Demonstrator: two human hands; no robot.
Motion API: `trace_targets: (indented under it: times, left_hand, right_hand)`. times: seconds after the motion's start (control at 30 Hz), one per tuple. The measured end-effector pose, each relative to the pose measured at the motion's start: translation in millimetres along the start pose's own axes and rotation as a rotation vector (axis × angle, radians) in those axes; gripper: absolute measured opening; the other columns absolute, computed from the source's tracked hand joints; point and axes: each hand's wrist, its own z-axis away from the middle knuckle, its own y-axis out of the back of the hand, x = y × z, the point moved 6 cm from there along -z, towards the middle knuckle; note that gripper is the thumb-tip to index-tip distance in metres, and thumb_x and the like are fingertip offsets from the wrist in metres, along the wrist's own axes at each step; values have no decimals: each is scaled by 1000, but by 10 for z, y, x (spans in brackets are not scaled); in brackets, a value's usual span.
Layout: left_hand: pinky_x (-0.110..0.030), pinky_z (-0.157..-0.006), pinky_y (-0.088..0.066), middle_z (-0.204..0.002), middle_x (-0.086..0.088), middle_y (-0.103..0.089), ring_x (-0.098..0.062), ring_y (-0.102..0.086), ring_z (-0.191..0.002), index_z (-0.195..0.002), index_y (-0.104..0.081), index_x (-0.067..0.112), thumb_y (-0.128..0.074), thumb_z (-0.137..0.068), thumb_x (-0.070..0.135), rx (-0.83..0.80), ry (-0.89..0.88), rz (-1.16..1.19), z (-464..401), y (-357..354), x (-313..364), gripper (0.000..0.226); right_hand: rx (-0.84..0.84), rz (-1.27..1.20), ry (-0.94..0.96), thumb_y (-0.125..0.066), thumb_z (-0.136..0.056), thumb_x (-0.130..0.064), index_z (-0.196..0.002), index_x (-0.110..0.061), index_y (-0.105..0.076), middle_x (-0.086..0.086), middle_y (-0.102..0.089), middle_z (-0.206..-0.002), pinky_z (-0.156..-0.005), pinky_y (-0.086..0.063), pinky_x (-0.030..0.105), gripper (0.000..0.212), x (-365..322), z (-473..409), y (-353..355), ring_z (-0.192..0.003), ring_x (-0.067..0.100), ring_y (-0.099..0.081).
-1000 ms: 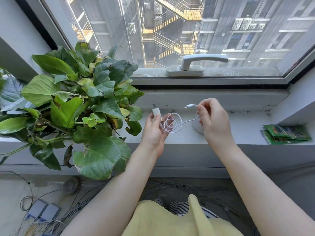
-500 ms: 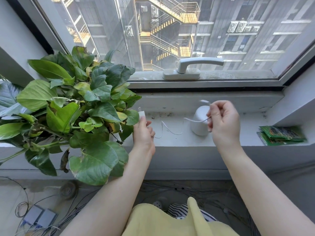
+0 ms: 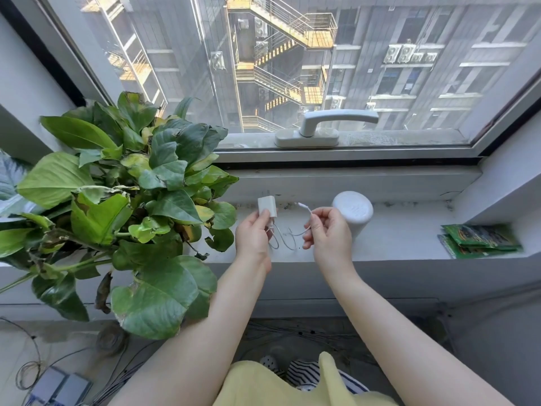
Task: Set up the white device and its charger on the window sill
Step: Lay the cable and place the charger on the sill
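A white cylindrical device [image 3: 353, 212] stands upright on the grey window sill [image 3: 404, 238], just right of my hands. My left hand [image 3: 254, 235] pinches a small white charger plug [image 3: 267, 206], its prongs pointing up. From it a thin white cable [image 3: 285, 240] loops down between my hands. My right hand [image 3: 327, 234] grips that cable near its free end, and the small connector [image 3: 301, 204] sticks out up and to the left. Both hands hover a little above the sill.
A large leafy green plant [image 3: 117, 206] fills the sill's left side, its leaves close to my left hand. Green packets [image 3: 480, 240] lie at the sill's right end. A window handle [image 3: 322, 127] sits behind. Wires and boxes [image 3: 55, 385] lie on the floor.
My hands came back together after stretching the cable apart. The left hand moved right, away from the leaves. The right hand moved left off the device, leaving it fully visible.
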Motion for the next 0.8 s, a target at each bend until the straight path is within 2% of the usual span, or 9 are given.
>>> trace_targets:
  times: [0.17, 0.33, 0.43, 0.53, 0.6, 0.67, 0.73, 0.8]
  left_hand:
    - [-16, -64, -45, -74, 0, -57, -9, -48, -63, -120, -61, 7, -53, -93, 8, 27, 24, -14, -80, 68, -83, 28]
    - [-27, -84, -50, -93, -4, -66, -13, -61, -78, -121, -62, 3, -62, -87, 9, 62, -12, -122, -130, 92, -108, 34]
    - [-34, -89, -53, -91, -5, -69, -19, -65, -85, -113, -66, 3, -69, -82, 15, 122, -60, -255, -156, 110, -118, 33]
    - [-34, -85, -54, -90, -2, -70, -21, -67, -86, -100, -66, 13, -71, -79, 24, 186, -95, -393, -151, 117, -127, 24]
    - [-31, -79, -53, -87, 2, -69, -20, -67, -85, -97, -63, 18, -69, -80, 28, 211, -139, -472, -128, 101, -101, 21]
    - [-28, -75, -49, -84, 7, -67, -19, -65, -88, -98, -62, 18, -67, -81, 33, 232, -206, -585, -106, 84, -64, 24]
    - [-33, -81, -48, -83, 9, -66, -20, -58, -97, -99, -62, 19, -65, -81, 38, 264, -283, -714, -98, 79, -39, 27]
    - [-32, -85, -43, -94, 7, -67, -21, -50, -104, -101, -62, 20, -62, -82, 43, 304, -333, -869, -84, 86, -26, 30]
  right_hand:
    - [36, 58, -128, -47, -95, -12, -83, -16, -51, 1, -58, -66, -48, -48, 21, 13, 270, 2, -154, -38, 2, -53]
    - [62, 113, -208, -48, -94, -12, -86, -11, -51, 1, -58, -61, -53, -50, 32, 9, 431, -77, -191, -36, 4, -53]
    - [49, 188, -220, -47, -94, -12, -88, -9, -52, 7, -60, -66, -47, -49, 25, 8, 471, -123, -203, -48, 13, -57]
    - [50, 261, -206, -47, -93, -10, -89, -6, -52, 14, -63, -73, -40, -43, 16, 7, 493, -164, -196, -54, 20, -58]
    - [46, 299, -190, -46, -92, -10, -90, -4, -52, 17, -64, -75, -42, -45, 21, 8, 494, -179, -194, -55, 24, -59]
    - [37, 322, -174, -47, -92, -11, -90, -5, -52, 15, -64, -76, -49, -50, 33, 8, 489, -191, -208, -59, 29, -61]
    - [33, 351, -150, -48, -92, -12, -88, -9, -51, 13, -64, -79, -58, -54, 41, 6, 491, -202, -229, -68, 33, -64]
    - [32, 382, -126, -49, -91, -13, -86, -11, -51, 12, -64, -82, -65, -55, 44, 5, 483, -204, -248, -75, 34, -64]
